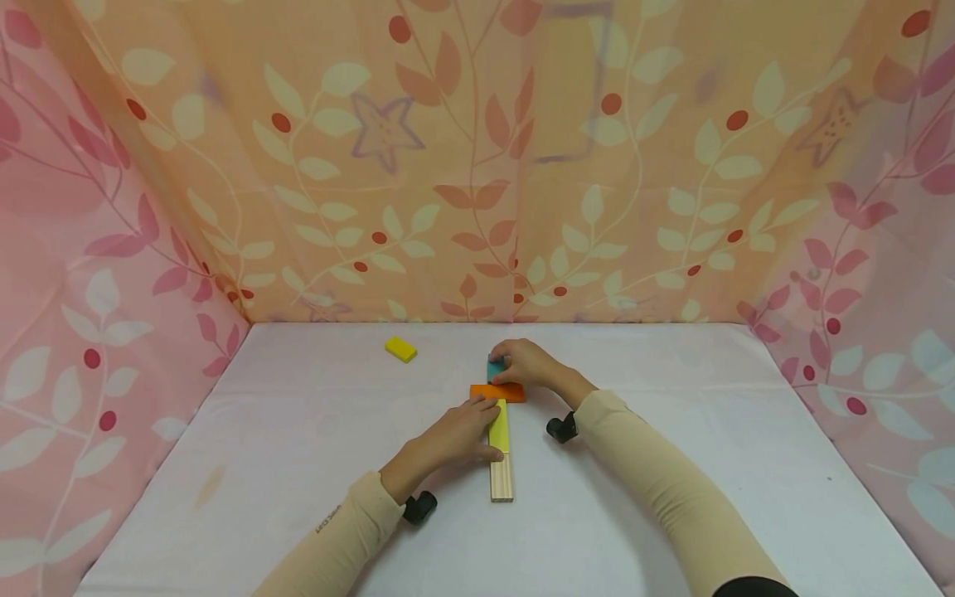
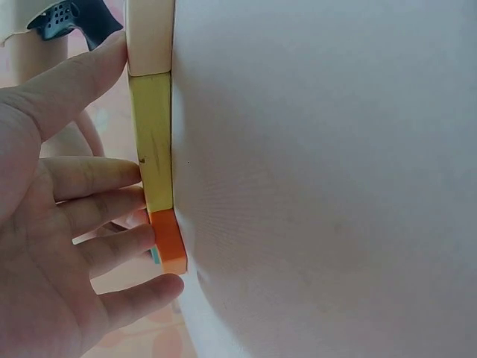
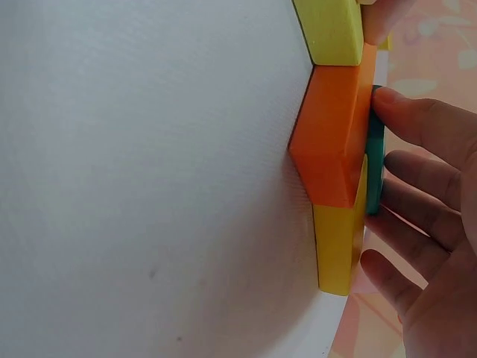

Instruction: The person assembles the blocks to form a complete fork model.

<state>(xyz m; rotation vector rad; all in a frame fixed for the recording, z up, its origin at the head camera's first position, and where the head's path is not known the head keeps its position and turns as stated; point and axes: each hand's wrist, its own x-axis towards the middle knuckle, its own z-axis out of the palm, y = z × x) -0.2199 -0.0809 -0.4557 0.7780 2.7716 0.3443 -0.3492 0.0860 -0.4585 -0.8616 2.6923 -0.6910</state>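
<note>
My left hand (image 1: 462,431) lies along the left side of a lime-yellow block (image 1: 498,424), fingers fairly straight. In the left wrist view its thumb touches near the joint with a plain wooden block (image 1: 502,481), and its fingertips reach the orange block (image 2: 169,242). That orange block (image 1: 488,392) lies crosswise at the far end of the row. My right hand (image 1: 530,365) pinches a teal block (image 1: 496,369) just beyond it. In the right wrist view the teal block (image 3: 376,149) is above a yellow block (image 3: 335,253) next to the orange one; the hand mostly hides this yellow block in the head view.
A separate yellow block (image 1: 401,349) lies farther back on the left of the white tabletop (image 1: 298,464). Black wrist cameras (image 1: 420,507) stick out below both sleeves. Patterned cloth (image 1: 477,166) hangs at the back and on both sides.
</note>
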